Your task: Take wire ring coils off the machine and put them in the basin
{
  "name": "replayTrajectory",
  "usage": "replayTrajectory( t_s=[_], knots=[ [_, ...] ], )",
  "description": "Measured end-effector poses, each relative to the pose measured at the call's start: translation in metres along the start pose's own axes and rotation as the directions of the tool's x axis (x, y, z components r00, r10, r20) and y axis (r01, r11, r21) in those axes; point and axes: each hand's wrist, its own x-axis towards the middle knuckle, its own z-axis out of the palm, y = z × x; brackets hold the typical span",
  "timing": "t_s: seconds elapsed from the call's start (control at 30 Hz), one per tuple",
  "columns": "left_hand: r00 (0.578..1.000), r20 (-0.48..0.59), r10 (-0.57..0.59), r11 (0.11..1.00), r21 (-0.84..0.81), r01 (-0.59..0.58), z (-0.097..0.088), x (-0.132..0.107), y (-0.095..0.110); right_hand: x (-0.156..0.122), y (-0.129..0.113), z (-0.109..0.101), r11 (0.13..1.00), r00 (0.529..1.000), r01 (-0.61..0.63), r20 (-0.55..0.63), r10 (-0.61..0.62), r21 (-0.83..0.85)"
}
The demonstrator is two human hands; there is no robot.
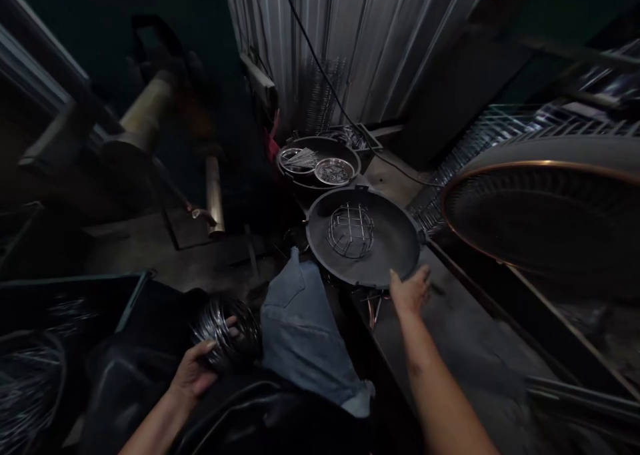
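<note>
A bundle of thin, shiny wire rings [220, 331] is in my left hand [197, 368]. My thumb lies on the near side and fingertips show through the middle. At the near right rim of a wide dark pan [395, 231] is my right hand [411, 291]. Its thumb overlaps the rim and its other fingers, partly bent, are apart from the thumb at the right. A round wire cage [351, 231] sits inside the pan, left of its middle. Blue-grey cloth [300, 328] drapes between my two hands.
Behind the pan, a round tray [320, 141] bears a dish of thin rods [300, 159] and a dish of small metal pieces [334, 171]. A large copper-rimmed round thing [545, 165] stands at right. Machine parts [214, 195] jut out at left, above a bin of wire pieces [30, 381].
</note>
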Motion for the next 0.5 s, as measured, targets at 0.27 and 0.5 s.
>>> replayTrajectory(
  t_s=[0.27, 0.5],
  knots=[
    [0.985, 0.156, 0.07, 0.956, 0.271, -0.111, 0.083, -0.015, 0.047, 0.029, -0.068, 0.082, 0.676, 0.893, 0.444, 0.348, -0.284, -0.588],
    [0.975, 0.201, 0.098, 0.85, 0.493, -0.187, 0.158, -0.017, 0.065, 0.038, -0.077, 0.09, 0.667, 0.903, 0.426, 0.334, -0.271, -0.612]
  ],
)
